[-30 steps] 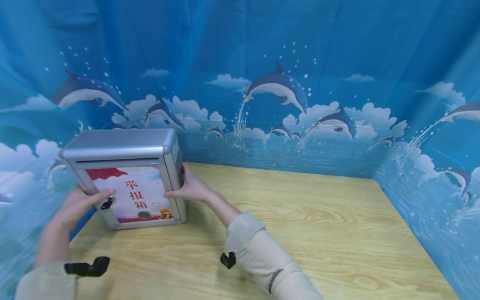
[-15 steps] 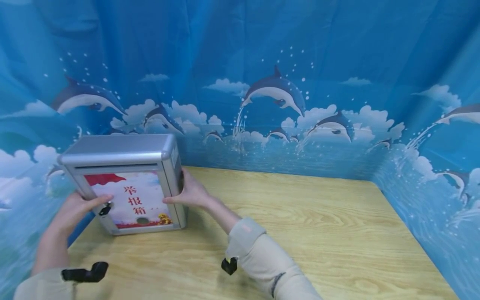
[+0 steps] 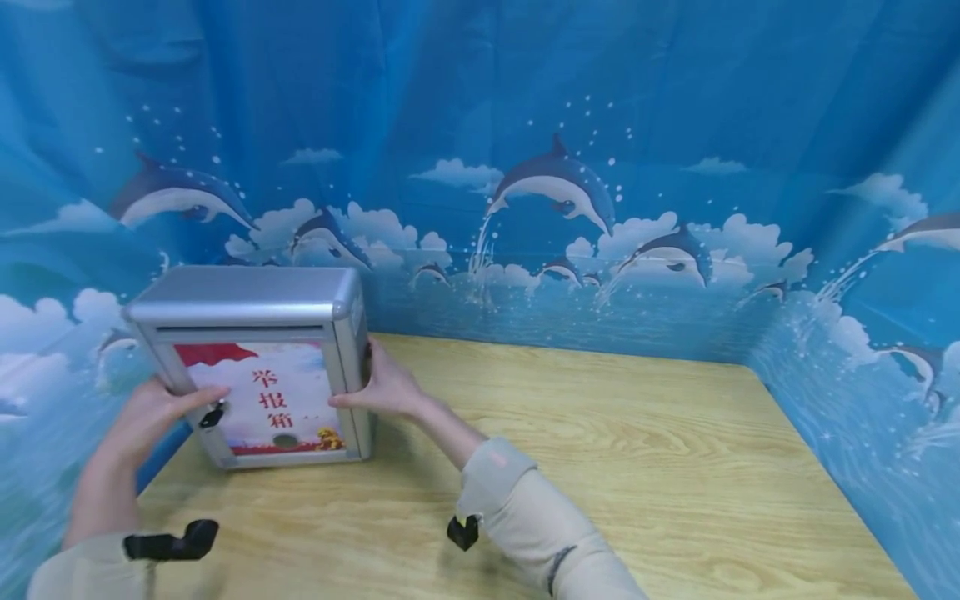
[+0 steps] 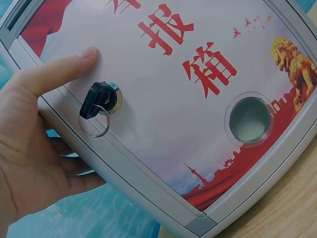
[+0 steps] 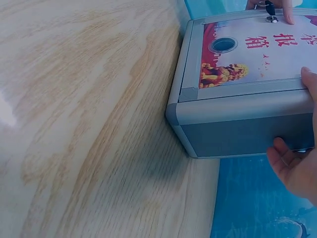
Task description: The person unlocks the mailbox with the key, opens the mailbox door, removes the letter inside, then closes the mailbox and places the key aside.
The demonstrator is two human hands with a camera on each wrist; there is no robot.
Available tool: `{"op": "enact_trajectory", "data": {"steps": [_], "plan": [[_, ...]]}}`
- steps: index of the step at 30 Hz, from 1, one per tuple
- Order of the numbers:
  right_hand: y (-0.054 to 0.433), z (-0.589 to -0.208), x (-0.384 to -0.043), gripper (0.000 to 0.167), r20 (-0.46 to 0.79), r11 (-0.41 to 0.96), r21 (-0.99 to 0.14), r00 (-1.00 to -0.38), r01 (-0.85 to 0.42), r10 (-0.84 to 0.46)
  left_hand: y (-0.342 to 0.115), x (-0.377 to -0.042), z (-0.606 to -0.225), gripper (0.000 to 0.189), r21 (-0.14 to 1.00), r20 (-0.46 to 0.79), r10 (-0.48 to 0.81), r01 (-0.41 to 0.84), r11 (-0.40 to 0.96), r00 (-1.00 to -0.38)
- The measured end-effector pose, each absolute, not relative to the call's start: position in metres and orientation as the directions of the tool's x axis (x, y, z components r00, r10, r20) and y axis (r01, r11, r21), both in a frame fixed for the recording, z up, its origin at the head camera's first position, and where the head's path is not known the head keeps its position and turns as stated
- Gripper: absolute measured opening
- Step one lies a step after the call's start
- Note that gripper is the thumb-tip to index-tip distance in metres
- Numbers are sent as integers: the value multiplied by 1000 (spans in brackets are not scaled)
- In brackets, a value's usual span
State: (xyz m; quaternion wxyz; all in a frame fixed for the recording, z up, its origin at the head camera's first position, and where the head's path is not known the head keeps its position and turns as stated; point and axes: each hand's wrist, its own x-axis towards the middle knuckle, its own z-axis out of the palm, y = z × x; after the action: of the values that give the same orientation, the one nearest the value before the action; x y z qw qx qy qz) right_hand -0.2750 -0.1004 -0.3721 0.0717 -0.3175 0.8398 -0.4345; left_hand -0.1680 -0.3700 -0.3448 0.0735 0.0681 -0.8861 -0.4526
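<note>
A silver metal report box point(image 3: 255, 300) stands at the table's left end, tilted slightly to the left. Its white front panel point(image 3: 292, 392) bears red characters, a slot above and a round window below. My left hand point(image 3: 150, 412) grips the left side, its thumb on the front beside the lock. A black-headed key point(image 4: 95, 99) with a ring sits in that lock. From the opposite side my right hand point(image 3: 386, 383) holds the box, thumb on the front edge and fingers round the side wall. In the right wrist view, that hand point(image 5: 297, 168) is partly cut off.
Wood-grain table point(image 3: 637, 442) stretches to the right. Blue curtains point(image 3: 465, 100) printed with dolphins hang behind and at both sides, close to the box's back. Black camera mounts point(image 3: 172, 542) sit on both wrists.
The top of the box has shifted slightly to the right, so it leans a little less. Both hands keep the same hold. The head view has moved slightly.
</note>
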Motion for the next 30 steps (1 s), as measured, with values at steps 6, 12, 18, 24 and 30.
{"op": "enact_trajectory", "data": {"steps": [6,12,18,24,30], "plan": [[-94,-362,-277,104,156,435,-769,-797,-469,-584,-366,-171,-336,77,820,113,-161,0,573,-980],[-82,-354,-280,102,166,442,-760,-800,-476,-576,-358,-176,-330,72,808,160,-134,52,587,-978],[-65,-348,-279,99,167,424,-779,-804,-463,-571,-344,-179,-326,71,819,166,-115,72,570,-979],[-48,-335,-282,95,218,430,-748,-800,-505,-559,-328,-184,-317,76,837,152,-119,64,543,-981],[-30,-325,-283,96,217,459,-730,-809,-506,-546,-314,-188,-307,70,831,182,-102,98,547,-978]]}}
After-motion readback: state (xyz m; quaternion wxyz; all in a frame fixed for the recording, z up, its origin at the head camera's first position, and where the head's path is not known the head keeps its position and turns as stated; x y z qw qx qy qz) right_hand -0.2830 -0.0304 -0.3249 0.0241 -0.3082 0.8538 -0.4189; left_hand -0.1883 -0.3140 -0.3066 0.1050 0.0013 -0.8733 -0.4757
